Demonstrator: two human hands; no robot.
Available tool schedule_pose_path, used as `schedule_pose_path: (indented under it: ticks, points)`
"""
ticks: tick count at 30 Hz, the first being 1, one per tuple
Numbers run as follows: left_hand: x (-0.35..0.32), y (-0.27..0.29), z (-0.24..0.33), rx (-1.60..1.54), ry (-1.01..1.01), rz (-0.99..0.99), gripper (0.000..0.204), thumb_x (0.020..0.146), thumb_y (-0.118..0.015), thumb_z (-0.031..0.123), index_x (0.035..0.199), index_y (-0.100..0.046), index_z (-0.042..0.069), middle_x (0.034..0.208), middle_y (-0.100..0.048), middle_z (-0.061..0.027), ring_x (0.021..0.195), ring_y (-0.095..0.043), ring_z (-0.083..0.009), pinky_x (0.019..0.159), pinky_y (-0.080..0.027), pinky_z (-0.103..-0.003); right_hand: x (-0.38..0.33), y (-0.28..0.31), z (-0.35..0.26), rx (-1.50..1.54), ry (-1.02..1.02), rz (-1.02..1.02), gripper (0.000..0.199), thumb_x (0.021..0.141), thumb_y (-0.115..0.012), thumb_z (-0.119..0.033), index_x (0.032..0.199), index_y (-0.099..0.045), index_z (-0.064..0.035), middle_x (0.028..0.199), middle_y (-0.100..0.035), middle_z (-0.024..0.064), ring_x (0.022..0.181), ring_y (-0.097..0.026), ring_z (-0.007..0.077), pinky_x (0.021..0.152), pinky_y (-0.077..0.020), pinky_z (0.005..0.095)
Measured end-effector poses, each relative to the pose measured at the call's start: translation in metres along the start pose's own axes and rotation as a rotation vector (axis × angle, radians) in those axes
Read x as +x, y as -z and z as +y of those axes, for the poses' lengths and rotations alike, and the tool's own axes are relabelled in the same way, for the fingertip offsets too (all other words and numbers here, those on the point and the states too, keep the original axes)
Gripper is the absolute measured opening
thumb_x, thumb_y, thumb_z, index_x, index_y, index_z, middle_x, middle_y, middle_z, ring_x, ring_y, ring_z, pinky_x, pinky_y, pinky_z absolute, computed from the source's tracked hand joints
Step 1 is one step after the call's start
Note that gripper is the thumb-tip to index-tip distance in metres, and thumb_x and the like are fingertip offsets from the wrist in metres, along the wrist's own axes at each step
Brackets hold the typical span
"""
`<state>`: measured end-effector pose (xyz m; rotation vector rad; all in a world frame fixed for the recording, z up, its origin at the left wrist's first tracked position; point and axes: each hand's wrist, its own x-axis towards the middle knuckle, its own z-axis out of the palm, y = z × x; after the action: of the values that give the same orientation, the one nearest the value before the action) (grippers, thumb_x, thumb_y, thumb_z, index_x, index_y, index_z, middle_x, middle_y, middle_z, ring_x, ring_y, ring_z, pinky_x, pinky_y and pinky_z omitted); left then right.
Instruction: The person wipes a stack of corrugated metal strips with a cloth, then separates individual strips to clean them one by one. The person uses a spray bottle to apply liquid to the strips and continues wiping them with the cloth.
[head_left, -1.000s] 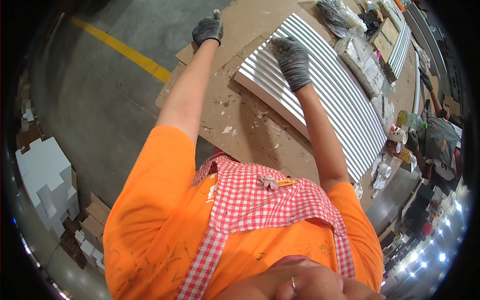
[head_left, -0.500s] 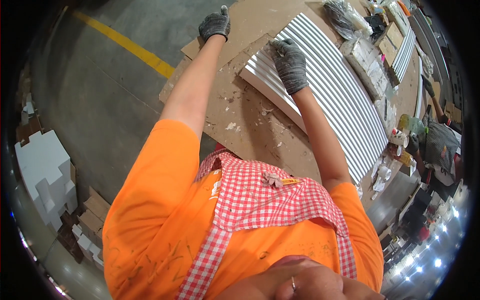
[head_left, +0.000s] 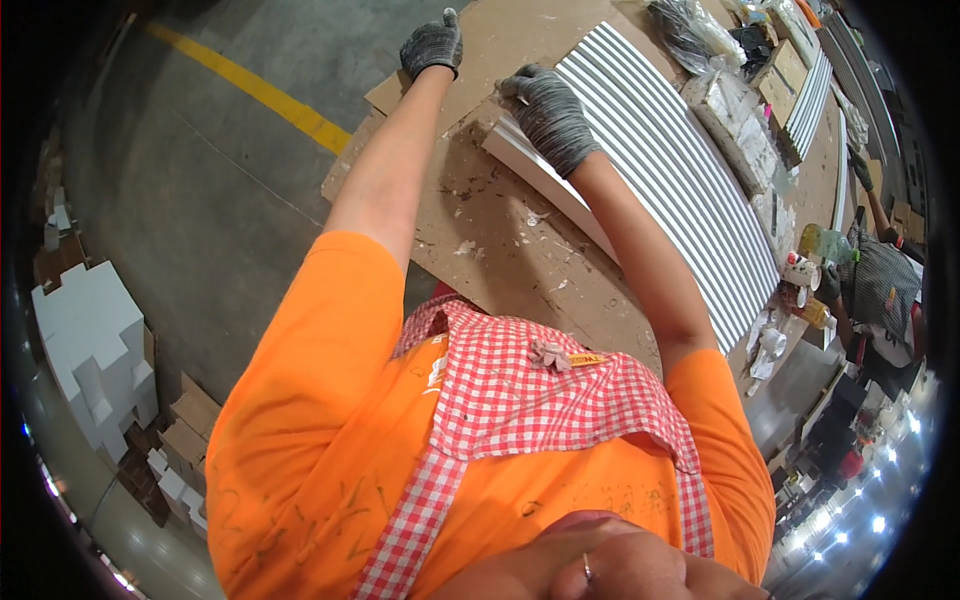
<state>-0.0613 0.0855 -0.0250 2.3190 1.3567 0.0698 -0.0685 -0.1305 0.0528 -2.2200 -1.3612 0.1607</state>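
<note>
The right hand, in a grey glove, presses its bent fingers down on the near corner of a white ribbed panel that lies flat along the tabletop. The left hand, gloved too, rests palm down with fingers loosely curled on a cardboard sheet at the tabletop's left edge, gripping nothing. Plaster crumbs dot the bare board beside the panel.

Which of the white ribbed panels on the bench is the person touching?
The large near one, the ribbed panel: the right hand rests on its end corner. The smaller ribbed panel lies farther off, beyond the clutter, untouched. The left hand presses on cardboard.
</note>
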Motion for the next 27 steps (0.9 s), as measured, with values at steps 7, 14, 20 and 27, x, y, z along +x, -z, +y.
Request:
schedule_pose_path:
  ticks: [7, 14, 20, 27]
  points:
    - [0.0, 0.002, 0.002, -0.005, 0.024, -0.029, 0.073, 0.091, -0.019, 0.059, 0.092, -0.069, 0.007, 0.098, -0.065, -0.0204, 0.099, -0.061, -0.0328, 0.089, -0.045, -0.045, -0.001, -0.001, -0.003, -0.136, 0.075, -0.059, 0.01, 0.082, -0.061, -0.011, 0.084, -0.068, -0.0046, 0.087, -0.062, 0.0135, 0.082, -0.06, 0.0307, 0.075, -0.0499, 0.0386]
    - [0.002, -0.001, -0.002, -0.01, 0.012, -0.011, 0.073, 0.091, -0.018, 0.059, 0.091, -0.069, 0.007, 0.098, -0.065, -0.0204, 0.098, -0.062, -0.033, 0.088, -0.045, -0.046, -0.007, 0.013, 0.013, 0.187, -0.129, 0.075, 0.01, 0.08, -0.067, -0.013, 0.085, -0.071, -0.0056, 0.086, -0.065, 0.0122, 0.077, -0.063, 0.0291, 0.074, -0.0511, 0.0364]
    - [0.003, -0.005, -0.003, 0.0, -0.022, -0.014, 0.072, 0.092, -0.016, 0.057, 0.097, -0.068, 0.007, 0.102, -0.065, -0.0196, 0.1, -0.061, -0.0338, 0.089, -0.045, -0.047, -0.019, 0.011, 0.017, 0.029, 0.051, 0.031, 0.014, 0.08, -0.065, -0.013, 0.09, -0.068, -0.0034, 0.091, -0.064, 0.0123, 0.085, -0.061, 0.0296, 0.078, -0.0491, 0.0362]
    - [-0.003, 0.007, 0.005, 0.033, -0.075, -0.052, 0.069, 0.093, -0.015, 0.054, 0.103, -0.067, 0.01, 0.108, -0.063, -0.0172, 0.103, -0.059, -0.0334, 0.088, -0.045, -0.048, -0.022, 0.01, 0.018, 0.007, 0.079, 0.079, 0.012, 0.083, -0.06, -0.013, 0.089, -0.064, -0.0038, 0.081, -0.061, 0.0157, 0.077, -0.059, 0.0339, 0.071, -0.0489, 0.0409]
